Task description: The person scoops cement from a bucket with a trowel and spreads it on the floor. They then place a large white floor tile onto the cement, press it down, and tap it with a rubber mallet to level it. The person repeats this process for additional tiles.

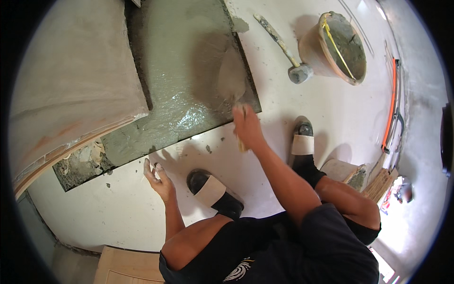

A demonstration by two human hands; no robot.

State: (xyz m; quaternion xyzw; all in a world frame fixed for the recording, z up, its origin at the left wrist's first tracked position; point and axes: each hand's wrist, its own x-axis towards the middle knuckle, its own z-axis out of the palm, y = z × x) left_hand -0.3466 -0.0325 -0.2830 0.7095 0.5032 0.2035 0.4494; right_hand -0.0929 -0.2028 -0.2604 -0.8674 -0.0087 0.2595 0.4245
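Observation:
My right hand (249,127) is closed round the handle of a trowel, whose blurred blade (231,73) is over the wet grey mortar bed (165,80), near its right edge. My left hand (161,183) hangs open, fingers apart and dusted pale, just beyond the bed's front edge and holding nothing. The bed is an L shape wrapping round a plastered raised block (71,71); broken, rough material (82,158) lies in its left end.
A bucket of grey mortar (309,52) and a mallet (299,73) stand and lie at upper right. An orange-and-grey long tool (392,104) lies along the right wall. My sandalled feet are on the pale floor (279,189). A wooden panel (118,265) is at lower left.

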